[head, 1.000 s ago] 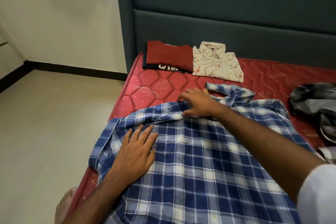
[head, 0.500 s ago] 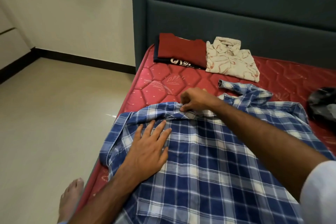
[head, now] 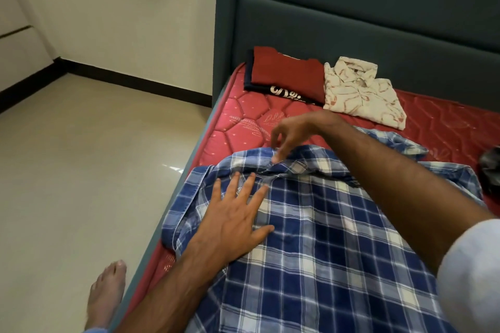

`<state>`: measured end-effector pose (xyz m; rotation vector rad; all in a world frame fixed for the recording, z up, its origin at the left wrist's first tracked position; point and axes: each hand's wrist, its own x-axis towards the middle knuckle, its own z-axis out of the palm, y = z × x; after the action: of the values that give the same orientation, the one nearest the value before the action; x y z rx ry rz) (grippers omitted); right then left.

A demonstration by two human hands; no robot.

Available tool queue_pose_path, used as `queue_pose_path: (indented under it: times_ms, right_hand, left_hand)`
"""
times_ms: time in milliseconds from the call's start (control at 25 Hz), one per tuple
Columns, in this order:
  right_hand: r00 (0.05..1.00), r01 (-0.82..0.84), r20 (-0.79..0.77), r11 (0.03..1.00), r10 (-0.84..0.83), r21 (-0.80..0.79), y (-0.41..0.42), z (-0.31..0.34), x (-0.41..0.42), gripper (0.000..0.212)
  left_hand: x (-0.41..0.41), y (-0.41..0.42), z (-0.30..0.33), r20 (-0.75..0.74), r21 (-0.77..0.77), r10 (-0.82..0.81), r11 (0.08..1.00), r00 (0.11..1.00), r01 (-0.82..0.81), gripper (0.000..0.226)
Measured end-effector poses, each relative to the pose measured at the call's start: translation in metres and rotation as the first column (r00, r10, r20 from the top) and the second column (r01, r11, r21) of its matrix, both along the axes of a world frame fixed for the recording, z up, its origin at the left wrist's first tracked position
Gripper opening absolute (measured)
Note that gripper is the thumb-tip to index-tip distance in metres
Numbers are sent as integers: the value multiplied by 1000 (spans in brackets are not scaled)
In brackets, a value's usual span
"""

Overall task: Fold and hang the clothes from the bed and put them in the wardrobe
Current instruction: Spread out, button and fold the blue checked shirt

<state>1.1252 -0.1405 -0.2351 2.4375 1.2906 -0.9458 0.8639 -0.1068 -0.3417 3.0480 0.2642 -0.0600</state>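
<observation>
On the near part of the red mattress lies our blue plaid shirt, spread out flat with its collar end toward the headboard and its left edge bunched in a fold along the side of the bed. We press our left hand flat on the shirt's left part, fingers straight and spread, the thumb out to the right, holding nothing. Our right hand reaches across from the right and hangs just over the collar ridge, fingers loosely curled downward; one fingertip looks to meet the cloth at the top of the ridge, but we cannot tell whether anything is pinched there. A pale sleeve covers our right upper arm at the frame's edge.

Beyond the shirt, up against the headboard, sit the folded clothes: a red folded garment resting on a dark one with white lettering, and just beside them to the right a cream printed shirt, folded with its collar toward the headboard. These lie well apart from the plaid shirt, with bare mattress between. At the right edge we see part of a dark grey garment, crumpled on the mattress.

The teal padded headboard stands behind the bed. To the left are the pale tiled floor, a cream wall with a dark skirting band, and our bare foot beside the bed frame.
</observation>
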Motion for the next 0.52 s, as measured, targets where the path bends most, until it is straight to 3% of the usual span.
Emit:
queue_pose_path:
  times_ms: [40,120,280,360,520]
  right_hand:
    - [999,-41,-2,999,41,-22,-7,-5,-4,59]
    - [998,-61,7,995,60,84,-18,-14,-6,62]
    - [991,85,-124,959,-53,269,-20,-15,12,23]
    - [998,55,-40,930,-44,362,-10,-17,16,10]
    - [947,-72,304,846,-109,528,21,-40,6,10]
  left_hand:
    - [1,1,-1,-3,3,5,1000,1000,-5,83]
    - [2,2,-6,5,12,6,1000,1000,-6,84]
    - [0,-2,-9,6,32,-2,999,1000,1,84]
    - [1,-1,-9,18,48,-16,999,1000,15,83]
    - [3,-3,-11,91,113,-134,986,987,123,73]
